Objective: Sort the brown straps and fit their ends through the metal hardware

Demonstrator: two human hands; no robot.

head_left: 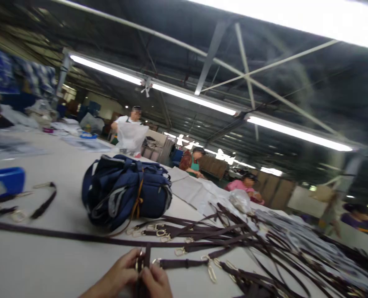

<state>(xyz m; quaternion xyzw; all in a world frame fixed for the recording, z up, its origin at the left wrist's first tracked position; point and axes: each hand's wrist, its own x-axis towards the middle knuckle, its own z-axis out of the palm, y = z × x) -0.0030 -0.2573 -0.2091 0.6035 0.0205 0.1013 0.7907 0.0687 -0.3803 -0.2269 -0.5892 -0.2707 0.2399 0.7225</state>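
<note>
I have both hands at the near edge of the table [47, 256], low in the view. My left hand [117, 275] curls its fingers around a dark brown strap [146, 257], thumb and forefinger pinching just under a gold-coloured metal ring [138, 261] at the strap's end. My right hand [157, 281] closes on the same strap from the right, fingertips touching the left's, so the strap stands nearly upright between them; held that way, the ring and the strap end face me where I can see them. Neither hand is spread; both are narrowed into a pinch on the strap.

Just to the right of my hands lies a loose heap of straps [221, 240] of the same kind, fanned out toward the far right, several ending in gold clips [211, 273]. It sits within easy reach, likely so that each strap can be drawn without stretching. One long strap [47, 234] runs across the table from the left edge toward the heap.

Beyond my hands, in the middle of the table, a navy bag [126, 192] lies on its side with a tan cord hanging down its front. At the far left edge sits a blue box [3, 184], blurred, with a short strap and ring beside it.

Farther off, other people [193, 162] work along the same table, under long ceiling lights.
</note>
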